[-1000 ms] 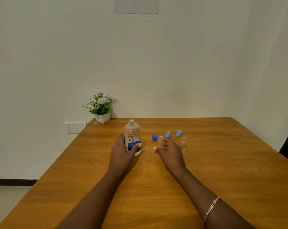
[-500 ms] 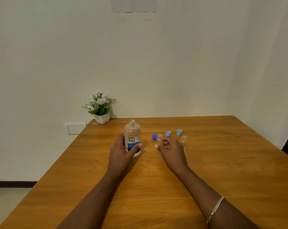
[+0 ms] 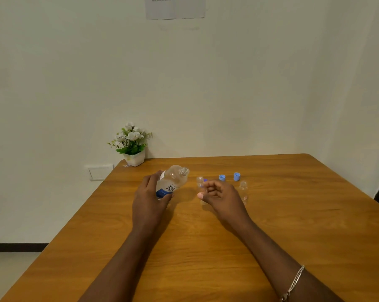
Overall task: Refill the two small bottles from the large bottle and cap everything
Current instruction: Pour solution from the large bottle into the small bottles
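Left grip (image 3: 148, 198) is wrapped round the large bottle (image 3: 173, 180), which is uncapped and tilted, mouth toward the right grip (image 3: 222, 196). That one pinches an upright small bottle (image 3: 200, 182). I'd bring the mouth right over that narrow neck before tipping further, pour slowly, and keep the small one steadied against the surface (image 3: 293, 214).

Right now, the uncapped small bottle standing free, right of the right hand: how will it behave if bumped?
Likely tippy: the free small bottle stands tall and narrow on the table. Probably very light, since it looks clear and empty. Its round body would likely roll once down.
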